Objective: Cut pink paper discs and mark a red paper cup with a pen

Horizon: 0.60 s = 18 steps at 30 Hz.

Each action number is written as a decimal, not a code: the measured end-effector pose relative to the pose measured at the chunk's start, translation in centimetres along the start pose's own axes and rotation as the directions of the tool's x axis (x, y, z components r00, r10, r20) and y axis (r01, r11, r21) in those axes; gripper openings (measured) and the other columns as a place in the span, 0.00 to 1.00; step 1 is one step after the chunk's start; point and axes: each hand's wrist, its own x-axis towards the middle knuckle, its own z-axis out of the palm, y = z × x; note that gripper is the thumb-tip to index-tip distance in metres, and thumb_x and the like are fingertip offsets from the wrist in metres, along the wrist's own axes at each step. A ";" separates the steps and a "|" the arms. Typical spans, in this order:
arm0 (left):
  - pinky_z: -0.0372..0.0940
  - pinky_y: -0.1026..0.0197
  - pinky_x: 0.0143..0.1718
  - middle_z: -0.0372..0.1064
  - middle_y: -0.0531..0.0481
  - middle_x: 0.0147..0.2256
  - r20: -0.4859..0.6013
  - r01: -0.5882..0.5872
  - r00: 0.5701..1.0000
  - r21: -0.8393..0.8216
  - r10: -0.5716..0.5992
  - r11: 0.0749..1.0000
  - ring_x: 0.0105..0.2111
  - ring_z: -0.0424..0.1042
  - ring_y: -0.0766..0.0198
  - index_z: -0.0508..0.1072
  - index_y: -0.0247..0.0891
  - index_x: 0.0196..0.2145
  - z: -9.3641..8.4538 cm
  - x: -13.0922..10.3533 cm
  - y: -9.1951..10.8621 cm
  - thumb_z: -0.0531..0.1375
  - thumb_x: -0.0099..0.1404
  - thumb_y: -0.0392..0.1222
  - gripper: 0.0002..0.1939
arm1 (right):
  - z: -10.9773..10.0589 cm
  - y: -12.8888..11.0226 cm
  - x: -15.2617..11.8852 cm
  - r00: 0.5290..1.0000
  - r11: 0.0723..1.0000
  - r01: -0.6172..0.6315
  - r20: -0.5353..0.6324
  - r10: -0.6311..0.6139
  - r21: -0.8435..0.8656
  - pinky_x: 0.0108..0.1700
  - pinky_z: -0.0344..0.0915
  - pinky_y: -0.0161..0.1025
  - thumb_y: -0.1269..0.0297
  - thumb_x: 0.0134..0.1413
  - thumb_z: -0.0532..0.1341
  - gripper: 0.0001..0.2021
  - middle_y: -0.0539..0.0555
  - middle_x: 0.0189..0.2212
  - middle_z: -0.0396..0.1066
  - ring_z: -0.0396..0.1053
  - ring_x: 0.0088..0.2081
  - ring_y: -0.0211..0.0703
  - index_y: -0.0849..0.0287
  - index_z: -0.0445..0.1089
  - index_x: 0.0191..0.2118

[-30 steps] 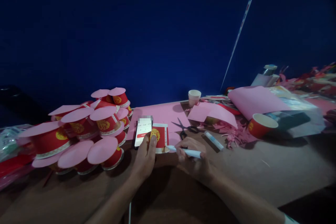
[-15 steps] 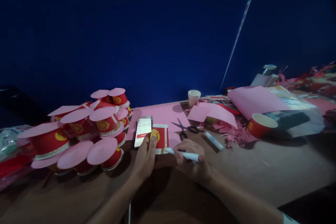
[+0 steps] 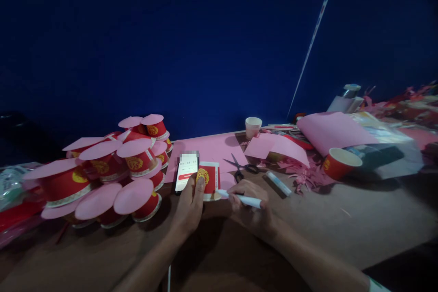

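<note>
My left hand (image 3: 190,203) grips a red paper cup (image 3: 212,180) with a gold emblem and white edges, its thumb lying on the side of the cup. My right hand (image 3: 248,203) is closed around a white marker-like pen (image 3: 251,201), whose tip meets or nearly meets the cup's lower right side. Behind the cup, a lit phone (image 3: 186,178) rests on a sheet of pink paper (image 3: 214,146). A round pink paper disc (image 3: 228,181) partly shows between the cup and my right hand. Black-handled scissors (image 3: 239,169) lie open just beyond it.
To the left, several red cups with pink discs (image 3: 135,148) are stacked. A white pen-like tube (image 3: 278,184) lies right of my right hand. Beyond are pink scraps (image 3: 308,175), a tilted red cup (image 3: 338,164), a white cup (image 3: 253,127) and curled pink paper (image 3: 335,132).
The pen tip has shifted slightly up along the cup's right side, away from its bottom edge. My left hand and the cup have barely moved.
</note>
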 end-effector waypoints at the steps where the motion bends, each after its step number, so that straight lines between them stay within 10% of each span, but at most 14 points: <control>1: 0.60 0.55 0.39 0.70 0.45 0.38 -0.004 0.005 1.000 0.005 -0.005 1.000 0.36 0.68 0.56 0.66 0.37 0.42 0.0 0.0 0.0 0.48 0.63 0.55 0.20 | 0.0 0.0 0.0 1.000 1.000 0.012 0.015 -0.012 0.007 0.29 0.64 0.37 0.71 0.53 0.55 0.06 0.51 0.22 0.70 0.67 0.25 0.39 0.59 0.67 0.28; 18: 0.60 0.55 0.38 0.69 0.47 0.34 -0.002 0.009 1.000 0.066 -0.008 0.998 0.35 0.67 0.56 0.66 0.39 0.39 0.0 -0.2 0.5 0.47 0.63 0.55 0.18 | 0.0 -0.3 0.1 1.000 1.000 -0.017 -0.015 0.017 -0.006 0.30 0.64 0.37 0.72 0.53 0.54 0.07 0.51 0.22 0.70 0.67 0.25 0.39 0.59 0.67 0.27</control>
